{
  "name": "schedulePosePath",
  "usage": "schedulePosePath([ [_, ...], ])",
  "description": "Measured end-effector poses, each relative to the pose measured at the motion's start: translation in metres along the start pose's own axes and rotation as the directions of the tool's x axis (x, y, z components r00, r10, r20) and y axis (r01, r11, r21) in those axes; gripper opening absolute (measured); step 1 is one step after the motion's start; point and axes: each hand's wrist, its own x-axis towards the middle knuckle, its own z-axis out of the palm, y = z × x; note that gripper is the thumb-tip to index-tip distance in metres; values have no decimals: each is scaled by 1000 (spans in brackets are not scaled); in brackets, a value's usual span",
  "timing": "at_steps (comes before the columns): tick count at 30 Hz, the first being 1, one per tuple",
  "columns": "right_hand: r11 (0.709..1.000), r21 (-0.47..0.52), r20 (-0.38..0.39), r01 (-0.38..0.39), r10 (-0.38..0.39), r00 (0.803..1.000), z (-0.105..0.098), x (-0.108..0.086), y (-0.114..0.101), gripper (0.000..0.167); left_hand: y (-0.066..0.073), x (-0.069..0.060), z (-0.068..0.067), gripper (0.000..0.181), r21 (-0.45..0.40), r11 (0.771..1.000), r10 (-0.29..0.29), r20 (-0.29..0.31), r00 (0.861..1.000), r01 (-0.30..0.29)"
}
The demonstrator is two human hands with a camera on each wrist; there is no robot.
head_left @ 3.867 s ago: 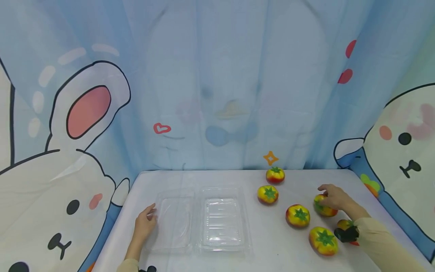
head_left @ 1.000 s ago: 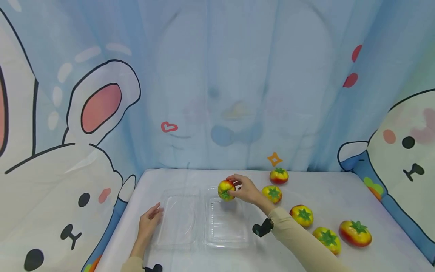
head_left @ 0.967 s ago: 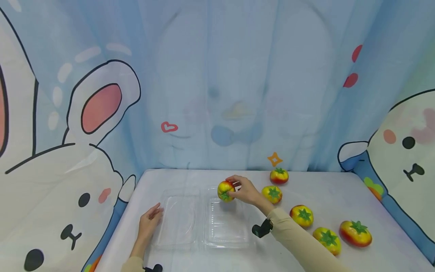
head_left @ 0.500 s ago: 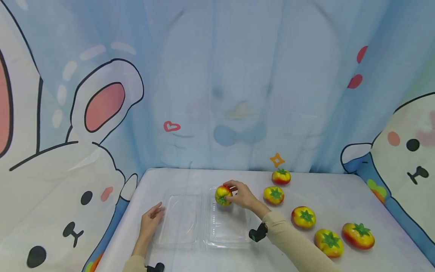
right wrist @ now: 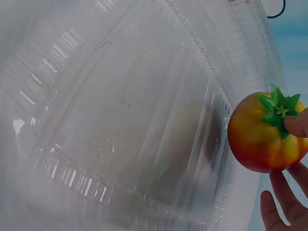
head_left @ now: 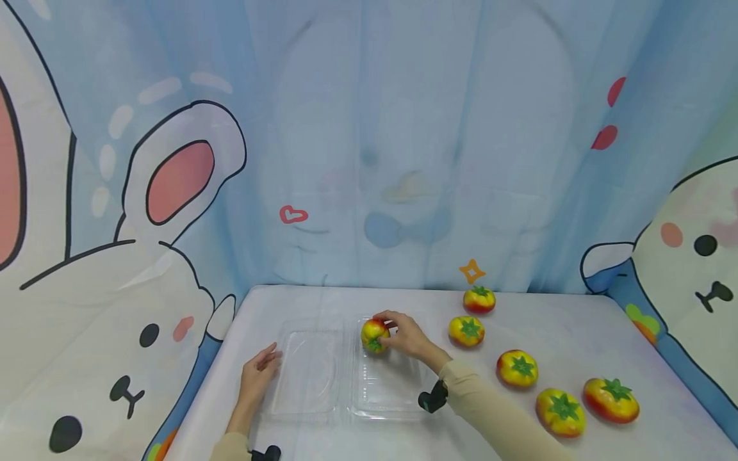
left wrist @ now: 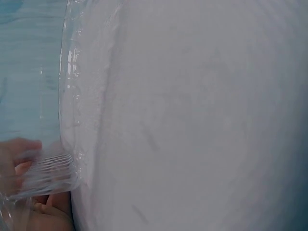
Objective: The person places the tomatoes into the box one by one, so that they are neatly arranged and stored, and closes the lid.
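In the head view my right hand (head_left: 405, 334) holds a red-and-yellow toy tomato (head_left: 375, 335) with a green star-shaped top. It hangs over the far left corner of the clear plastic tray (head_left: 387, 410), the right half of an opened clamshell box. Thumb on the green top and fingers underneath, the right wrist view shows the tomato (right wrist: 262, 139) beside the tray wall; contact with the tray is unclear. At the outer edge of the clear lid (head_left: 305, 413), my left hand (head_left: 257, 378) rests with loosely bent fingers. Clear plastic partly covers those fingers (left wrist: 21, 144) in the left wrist view.
Several more toy tomatoes lie right of the tray: one at the back edge (head_left: 479, 300), a nearer tomato (head_left: 466, 331), a middle tomato (head_left: 517, 369), and two in front, a left one (head_left: 560, 413) and a right one (head_left: 611, 401). A printed curtain (head_left: 369, 128) hangs behind the white table (head_left: 450, 435).
My right hand took a tomato from the right-hand group and carried it left over the tray. In the last second it has moved slightly nearer and lower. My left hand stays at the lid.
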Motion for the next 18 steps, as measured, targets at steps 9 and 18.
schedulePosePath([
  [9,999,-45,-36,-22,21,999,11,1,-2,39,0,0,1,41,-16,1000,-1,-2,1000,1],
  [18,995,-87,-47,-45,41,998,14,5,-4,38,-1,2,0,40,-4,1000,-10,-7,1000,10],
])
